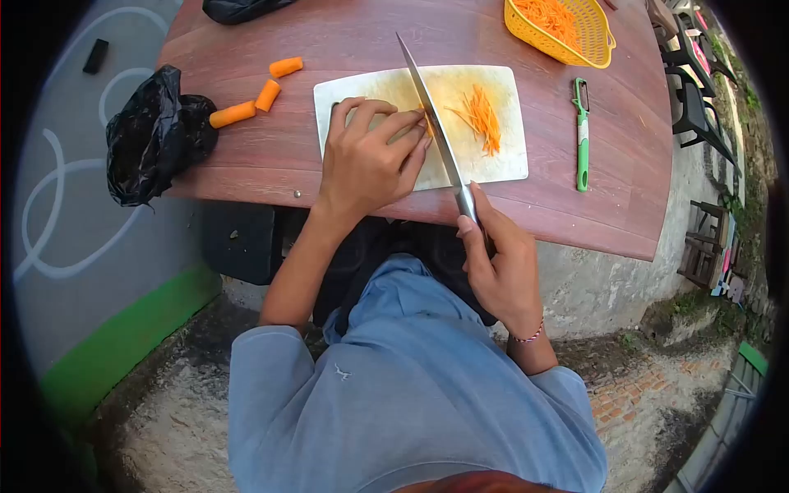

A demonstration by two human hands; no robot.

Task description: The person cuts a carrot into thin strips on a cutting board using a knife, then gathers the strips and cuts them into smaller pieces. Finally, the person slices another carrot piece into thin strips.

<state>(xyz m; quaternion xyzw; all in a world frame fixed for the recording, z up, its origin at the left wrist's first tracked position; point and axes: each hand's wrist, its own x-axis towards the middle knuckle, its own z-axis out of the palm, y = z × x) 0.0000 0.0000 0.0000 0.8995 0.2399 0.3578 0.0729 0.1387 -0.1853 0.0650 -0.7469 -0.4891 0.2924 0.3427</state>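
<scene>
My right hand [503, 261] is closed round the handle of a kitchen knife [436, 119], whose long blade points away from me over the white cutting board [378, 84]. On the board, the bent fingers of my left hand [371, 152] press on a piece of carrot [428, 121] right beside the blade. Most of that piece is hidden by the fingers and the knife. To the right of the blade lies a small heap of thin carrot strips [483, 121].
Carrot chunks [267, 94] lie left of the board, beside a black plastic bag [156, 135] at the table's edge. A green-handled peeler [582, 135] lies to the right. A yellow basket [567, 56] of carrot shreds stands at the back right of the wooden table [370, 33].
</scene>
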